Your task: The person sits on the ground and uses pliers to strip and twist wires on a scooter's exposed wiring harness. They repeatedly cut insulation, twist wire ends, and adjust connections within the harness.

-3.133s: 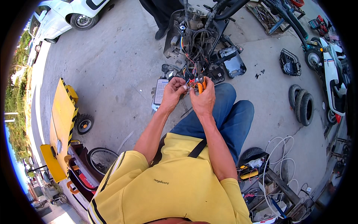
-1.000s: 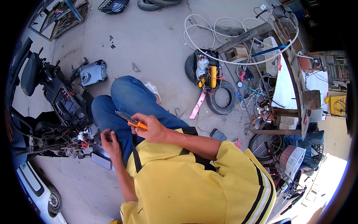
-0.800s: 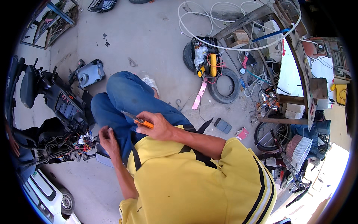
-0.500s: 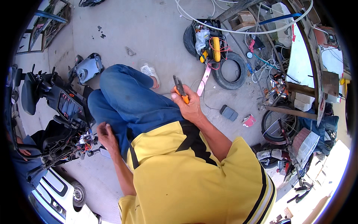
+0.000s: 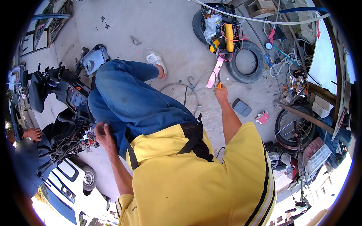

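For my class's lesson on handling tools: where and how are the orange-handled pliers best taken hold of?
Probably by the orange handles, coming from the person's side: that end points back and sits in the right grip, while the slim dark metal end points forward.

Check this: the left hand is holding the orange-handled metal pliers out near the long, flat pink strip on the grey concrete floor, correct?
Wrong hand: the head view shows the right hand holding the orange-handled metal pliers out near the long, flat pink strip on the grey concrete floor.
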Demonstrator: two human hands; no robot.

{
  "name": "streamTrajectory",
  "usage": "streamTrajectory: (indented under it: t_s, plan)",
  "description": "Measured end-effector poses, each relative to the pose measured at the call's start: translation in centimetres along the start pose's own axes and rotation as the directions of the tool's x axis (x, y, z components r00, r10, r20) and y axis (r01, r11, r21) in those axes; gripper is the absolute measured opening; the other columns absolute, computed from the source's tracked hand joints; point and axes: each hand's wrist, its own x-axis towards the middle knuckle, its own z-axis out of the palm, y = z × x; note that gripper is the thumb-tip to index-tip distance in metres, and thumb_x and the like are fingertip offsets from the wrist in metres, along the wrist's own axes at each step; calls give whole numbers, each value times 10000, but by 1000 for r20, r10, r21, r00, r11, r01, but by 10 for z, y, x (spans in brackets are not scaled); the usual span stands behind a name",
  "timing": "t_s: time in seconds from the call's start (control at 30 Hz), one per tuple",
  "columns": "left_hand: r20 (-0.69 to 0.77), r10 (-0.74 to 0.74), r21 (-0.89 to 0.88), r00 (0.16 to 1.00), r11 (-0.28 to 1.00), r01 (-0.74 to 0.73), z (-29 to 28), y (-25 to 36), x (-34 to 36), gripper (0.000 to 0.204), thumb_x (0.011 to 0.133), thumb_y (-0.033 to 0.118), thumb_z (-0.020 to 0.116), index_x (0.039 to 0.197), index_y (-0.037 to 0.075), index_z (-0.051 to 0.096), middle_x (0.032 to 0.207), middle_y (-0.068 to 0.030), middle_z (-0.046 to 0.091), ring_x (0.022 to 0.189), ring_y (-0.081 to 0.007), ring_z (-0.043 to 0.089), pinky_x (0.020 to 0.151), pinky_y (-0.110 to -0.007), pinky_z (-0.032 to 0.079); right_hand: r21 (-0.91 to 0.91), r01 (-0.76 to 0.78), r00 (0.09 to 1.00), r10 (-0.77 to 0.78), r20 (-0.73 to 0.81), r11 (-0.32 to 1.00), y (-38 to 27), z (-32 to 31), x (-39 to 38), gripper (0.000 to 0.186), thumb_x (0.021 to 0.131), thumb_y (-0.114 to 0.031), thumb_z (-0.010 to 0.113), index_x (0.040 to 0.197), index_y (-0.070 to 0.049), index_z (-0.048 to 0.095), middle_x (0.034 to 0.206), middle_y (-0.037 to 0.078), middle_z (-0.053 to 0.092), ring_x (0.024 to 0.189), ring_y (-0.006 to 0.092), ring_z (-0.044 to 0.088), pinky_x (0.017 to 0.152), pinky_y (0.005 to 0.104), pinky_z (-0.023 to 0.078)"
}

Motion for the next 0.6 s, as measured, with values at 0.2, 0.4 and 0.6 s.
streamTrajectory:
  t_s: [0.2, 0.4, 0.6]
  plan:
    - [18, 30, 14, 999, 999, -30, 0, 10, 6, 171, 1030, 147, 703, 1134, 17, 665, 1012, -15, 645, 927, -114, 573, 873, -263, 460, 362, -445, 892, 368, 264, 819, -71, 6, -5, 334, 767, 25, 731, 1091, -17, 662, 894, 75, 644, 691, 172, 624, 574, 320, 523]
    - [85, 71, 91, 994, 993, -79, -1, 2, 19, 241, 1027, 190, 693, 1174, 1, 665, 1069, -74, 677, 985, -162, 615, 911, -313, 496, 371, -405, 905, 307, 296, 836, -81, 2, -11, 301, 768, 20, 727, 1062, -11, 672, 879, 82, 656, 721, 187, 658, 593, 311, 522]
    - [54, 37, -85, 998, 996, -32, 16, 23, -6, 191, 1025, 151, 705, 1157, 20, 659, 1063, -36, 664, 970, -130, 601, 900, -273, 475, -98, 94, 975, -72, 209, 991, -43, 43, -47, 234, 891, -134, 702, 1099, -30, 689, 860, 76, 680, 734, 188, 663, 636, 352, 527]
